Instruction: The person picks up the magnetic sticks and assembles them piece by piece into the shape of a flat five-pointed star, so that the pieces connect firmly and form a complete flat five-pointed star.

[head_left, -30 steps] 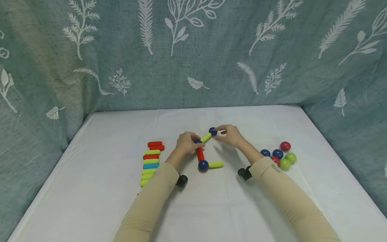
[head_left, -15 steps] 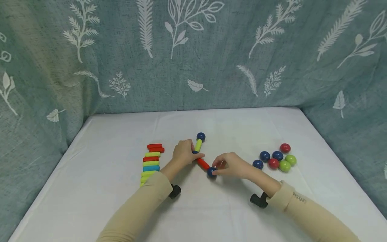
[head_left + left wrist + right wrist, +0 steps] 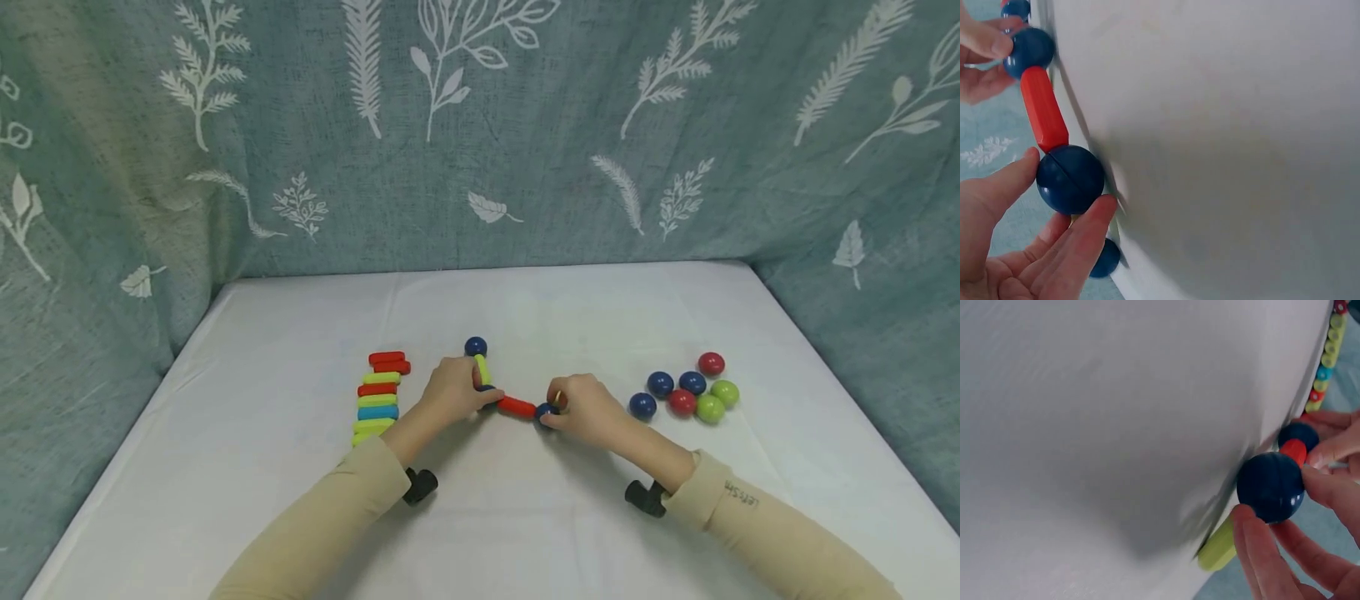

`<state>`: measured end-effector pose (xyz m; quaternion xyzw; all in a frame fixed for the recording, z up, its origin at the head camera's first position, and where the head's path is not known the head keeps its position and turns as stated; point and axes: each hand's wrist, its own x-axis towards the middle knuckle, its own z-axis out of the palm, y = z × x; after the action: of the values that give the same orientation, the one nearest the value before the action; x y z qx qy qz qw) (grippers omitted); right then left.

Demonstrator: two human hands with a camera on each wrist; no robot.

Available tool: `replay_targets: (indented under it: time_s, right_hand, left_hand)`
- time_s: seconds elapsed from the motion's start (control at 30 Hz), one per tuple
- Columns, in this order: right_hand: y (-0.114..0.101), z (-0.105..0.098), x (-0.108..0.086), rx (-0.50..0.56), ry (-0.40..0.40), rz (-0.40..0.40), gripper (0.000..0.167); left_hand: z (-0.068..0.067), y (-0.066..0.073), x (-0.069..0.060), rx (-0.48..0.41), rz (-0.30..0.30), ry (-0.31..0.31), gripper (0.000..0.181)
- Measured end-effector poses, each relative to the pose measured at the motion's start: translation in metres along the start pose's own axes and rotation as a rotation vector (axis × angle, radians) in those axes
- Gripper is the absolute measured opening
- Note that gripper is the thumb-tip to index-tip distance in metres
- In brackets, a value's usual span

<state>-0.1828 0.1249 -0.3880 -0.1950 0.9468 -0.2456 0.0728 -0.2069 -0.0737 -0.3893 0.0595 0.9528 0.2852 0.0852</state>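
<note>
My left hand (image 3: pixel 453 387) pinches a dark blue ball (image 3: pixel 1071 180) between thumb and fingers. A red rod (image 3: pixel 517 407) joins that ball to a second blue ball (image 3: pixel 1270 487), which my right hand (image 3: pixel 588 408) grips with thumb and fingertips. Beyond the left hand, a yellow-green rod (image 3: pixel 482 368) leads away to a third blue ball (image 3: pixel 476 346). Another yellow-green rod (image 3: pixel 1218 545) sticks out from the right-hand ball; in the head view the right hand mostly covers it. The joined pieces lie low over the white cloth.
On the left, a column of loose red, yellow-green and blue rods (image 3: pixel 377 400) lies beside the left forearm. Several loose balls (image 3: pixel 682 403) in blue, red and green are grouped at the right. A patterned curtain (image 3: pixel 480 167) hangs behind the white-covered table (image 3: pixel 525 533).
The right hand has left the far ball and taken the near one. The joined pieces have turned counterclockwise, the far ball going left and the near ball right. The left hand keeps its ball.
</note>
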Motion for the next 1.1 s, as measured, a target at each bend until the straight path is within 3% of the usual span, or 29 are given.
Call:
replay_targets:
  time_s: [0.17,0.33,0.77,0.93,1.1]
  right_hand:
    - [0.012,-0.007,0.004,0.070,-0.038,0.066,0.018]
    - [0.022,-0.015,0.011,0.117,-0.070,0.108,0.019]
    - [0.021,-0.014,0.017,0.092,-0.009,0.147,0.021]
    - [0.018,-0.014,0.017,0.080,-0.015,0.131,0.018]
    - [0.019,-0.013,0.016,0.071,-0.006,0.140,0.019]
  left_hand:
    - [0.005,0.004,-0.002,0.013,0.033,0.008,0.036]
    - [0.008,0.010,-0.001,0.011,0.019,0.012,0.037]
    - [0.007,0.011,0.002,0.085,0.016,-0.030,0.036]
    - [-0.003,0.005,0.004,0.163,0.017,-0.082,0.035]
    - [-0.034,-0.017,0.013,0.206,0.000,-0.058,0.024]
